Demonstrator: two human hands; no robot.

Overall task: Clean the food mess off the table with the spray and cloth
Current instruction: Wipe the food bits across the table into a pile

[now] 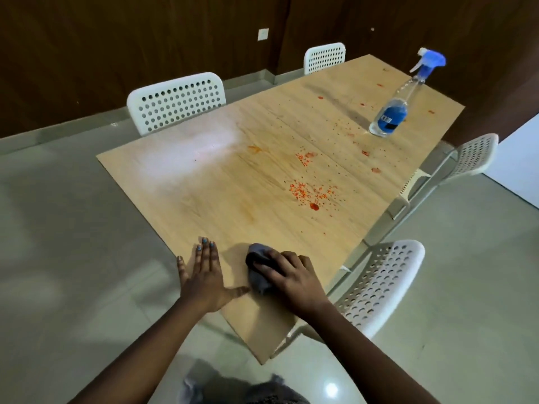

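My right hand gripped the grey cloth at the near table end; left hand lay flat beside it; orange food mess lay well ahead, unwiped; spray bottle stood farther off, untouched; most work remained, I judged.

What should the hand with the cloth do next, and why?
Probably slide the cloth forward to the red crumbs. The right hand grips it at the near edge, the crumbs lie farther up the table, unwiped, and the left hand rests flat.
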